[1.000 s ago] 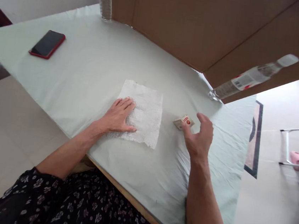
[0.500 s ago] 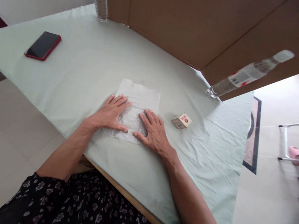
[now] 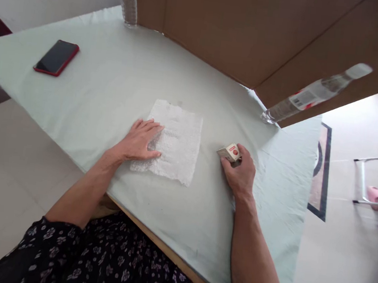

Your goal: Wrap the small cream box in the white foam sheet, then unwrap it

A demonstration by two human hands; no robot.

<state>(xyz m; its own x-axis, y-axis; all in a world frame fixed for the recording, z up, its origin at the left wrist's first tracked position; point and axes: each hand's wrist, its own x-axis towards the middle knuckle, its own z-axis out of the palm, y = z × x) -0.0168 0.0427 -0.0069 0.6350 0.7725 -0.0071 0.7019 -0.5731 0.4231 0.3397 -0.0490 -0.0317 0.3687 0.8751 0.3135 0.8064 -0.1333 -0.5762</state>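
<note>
A white square of bubble wrap [image 3: 175, 144] lies flat on the pale green tablecloth [image 3: 114, 84]. My left hand [image 3: 140, 140] rests on its left part, fingers stretched out flat. To the right of the sheet sits a small tan box with a red label [image 3: 229, 151]. My right hand [image 3: 240, 171] is wrapped around that box from the near side, fingers closed on it, and the box still rests on the cloth.
A red phone [image 3: 56, 57] lies at the far left of the table. A large brown cardboard box [image 3: 254, 31] fills the back. One plastic water bottle [image 3: 127, 0] stands at its left corner, another bottle [image 3: 311, 96] at its right. The table edge [image 3: 164, 251] runs near my lap.
My right hand left the bubble wrap, where it lay flat half a second ago, and moved right to close on the small box. My left hand stayed on the sheet.
</note>
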